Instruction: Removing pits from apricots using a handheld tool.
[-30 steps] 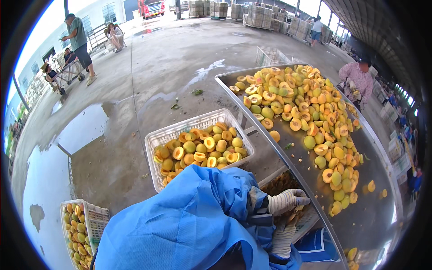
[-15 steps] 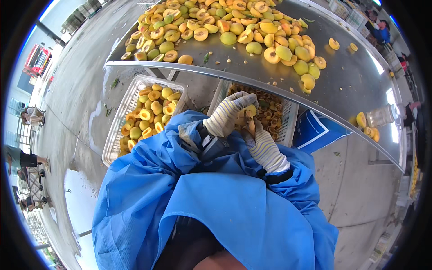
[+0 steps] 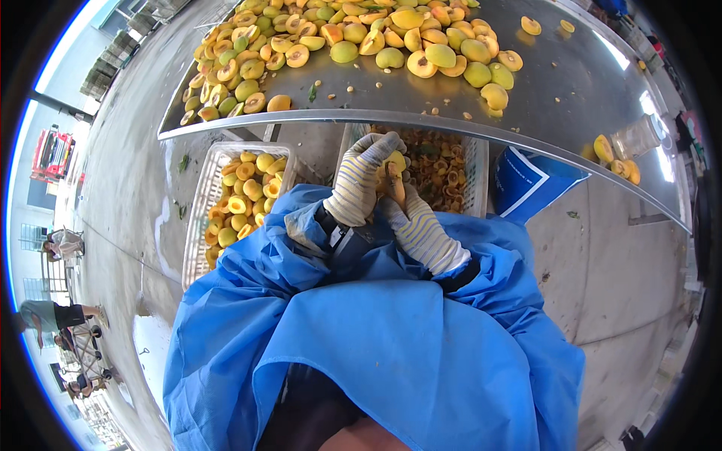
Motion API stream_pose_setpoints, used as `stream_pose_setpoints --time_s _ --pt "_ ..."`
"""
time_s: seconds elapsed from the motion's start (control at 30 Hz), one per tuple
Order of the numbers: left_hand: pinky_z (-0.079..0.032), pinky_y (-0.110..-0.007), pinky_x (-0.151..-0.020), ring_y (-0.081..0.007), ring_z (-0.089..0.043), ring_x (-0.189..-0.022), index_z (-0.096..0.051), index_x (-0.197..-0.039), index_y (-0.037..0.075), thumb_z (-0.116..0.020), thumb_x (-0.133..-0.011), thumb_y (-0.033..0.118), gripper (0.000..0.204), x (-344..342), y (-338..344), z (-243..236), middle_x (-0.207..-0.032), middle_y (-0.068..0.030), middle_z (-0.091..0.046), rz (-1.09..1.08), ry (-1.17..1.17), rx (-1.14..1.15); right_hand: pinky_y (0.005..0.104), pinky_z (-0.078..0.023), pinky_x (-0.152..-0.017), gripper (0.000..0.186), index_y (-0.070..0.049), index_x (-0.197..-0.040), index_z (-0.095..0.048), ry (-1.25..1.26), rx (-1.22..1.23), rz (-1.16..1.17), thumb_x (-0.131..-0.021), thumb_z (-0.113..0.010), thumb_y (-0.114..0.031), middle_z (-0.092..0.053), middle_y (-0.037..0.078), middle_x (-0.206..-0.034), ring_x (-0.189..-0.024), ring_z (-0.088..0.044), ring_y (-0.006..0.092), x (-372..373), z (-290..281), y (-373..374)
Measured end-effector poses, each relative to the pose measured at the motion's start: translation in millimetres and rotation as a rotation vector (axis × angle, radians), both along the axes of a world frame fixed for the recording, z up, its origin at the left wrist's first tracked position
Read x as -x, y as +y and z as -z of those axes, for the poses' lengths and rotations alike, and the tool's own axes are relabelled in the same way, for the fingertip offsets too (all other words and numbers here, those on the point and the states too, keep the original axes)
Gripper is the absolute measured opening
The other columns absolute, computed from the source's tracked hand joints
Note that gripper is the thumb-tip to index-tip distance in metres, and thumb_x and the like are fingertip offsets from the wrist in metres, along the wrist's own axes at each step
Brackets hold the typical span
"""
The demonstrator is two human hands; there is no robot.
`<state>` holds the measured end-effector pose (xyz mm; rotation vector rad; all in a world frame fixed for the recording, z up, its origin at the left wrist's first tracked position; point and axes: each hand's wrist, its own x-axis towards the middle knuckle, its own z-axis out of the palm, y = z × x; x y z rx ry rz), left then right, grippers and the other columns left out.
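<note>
My left hand [image 3: 359,179], in a striped knit glove, is closed around a small yellow fruit [image 3: 395,159] that looks like a peach or apricot. My right hand [image 3: 423,231], in a similar glove, comes up from below. Its fingers are closed together against the fruit's underside, and I cannot make out whether they grip a small tool. Both hands are close together in front of the table edge, above a white crate [image 3: 475,177] of small brown-orange fruit pieces. Left of them, another white crate [image 3: 197,225] holds yellow fruit halves.
A metal table [image 3: 541,98] spans the far side, with a heap of halved fruit [image 3: 331,34] on it. Toward its right end lie a clear jar [image 3: 635,141] and several fruit halves [image 3: 603,148]. A blue container [image 3: 526,188] stands below its edge. People [image 3: 47,314] are at the far left.
The view has shifted, so the table and crates appear moved. Both hands still hold together at the fruit, with the right fingers now pointing more upward against it.
</note>
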<state>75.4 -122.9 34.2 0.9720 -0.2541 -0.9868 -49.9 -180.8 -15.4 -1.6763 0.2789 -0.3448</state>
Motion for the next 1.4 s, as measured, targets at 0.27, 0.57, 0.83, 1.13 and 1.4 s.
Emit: stream_pose_setpoints --time_s 0.27,0.57,0.83,1.13,1.4 --pt "-0.054 -0.030 -0.061 -0.0169 -0.062 -0.067 -0.065 -0.091 0.006 -0.074 -0.086 0.025 0.021 7 -2 13 -0.082 -0.0091 -0.066 -0.181 -0.057 0.050 0.0316 -0.048 -0.082 0.036 -0.001 -0.126 -0.047 0.157 -0.017 -0.077 -0.097 -0.053 -0.022 -0.060 0.010 -0.100 -0.089 -0.056 0.0204 2 -10 -16" --pt "-0.052 -0.030 -0.070 -0.0158 -0.062 -0.077 -0.066 -0.096 0.005 -0.071 -0.089 0.025 0.021 12 -5 19 -0.090 -0.0060 -0.067 -0.223 -0.217 0.108 0.0242 -0.045 -0.082 0.034 -0.004 -0.126 -0.052 0.013 -0.397 -0.071 -0.097 -0.056 -0.021 -0.057 0.005 -0.103 -0.089 -0.051 0.0110 4 -12 -13" --pt "-0.048 -0.030 -0.083 -0.0143 -0.058 -0.091 -0.066 -0.092 0.007 -0.067 -0.091 0.013 0.007 16 -6 28 -0.106 -0.0056 -0.060 -0.270 -0.660 0.104 0.0261 -0.031 -0.029 0.019 -0.013 -0.103 -0.051 0.267 -0.962 -0.163 -0.098 -0.053 -0.031 -0.043 -0.002 -0.055 -0.034 -0.040 0.0097 12 -43 -21" --pt "-0.051 -0.030 -0.078 -0.0145 -0.060 -0.084 -0.067 -0.094 0.005 -0.071 -0.089 0.017 0.013 7 -10 32 -0.100 -0.0064 -0.065 -0.202 -0.638 0.089 0.0237 -0.034 -0.030 0.025 -0.008 -0.108 -0.052 0.341 -0.722 -0.152 -0.098 -0.053 -0.032 -0.045 -0.002 -0.056 -0.035 -0.040 0.0071 9 -19 -23" --pt "-0.054 -0.030 -0.068 -0.0159 -0.065 -0.075 -0.068 -0.092 0.005 -0.075 -0.086 0.022 0.020 1 -11 28 -0.087 -0.0053 -0.068 -0.095 -0.290 -0.032 0.0346 -0.051 -0.083 0.035 -0.001 -0.122 -0.053 0.145 -0.042 -0.044 -0.097 -0.053 -0.025 -0.064 0.013 -0.097 -0.090 -0.064 0.0256 7 -5 -22"
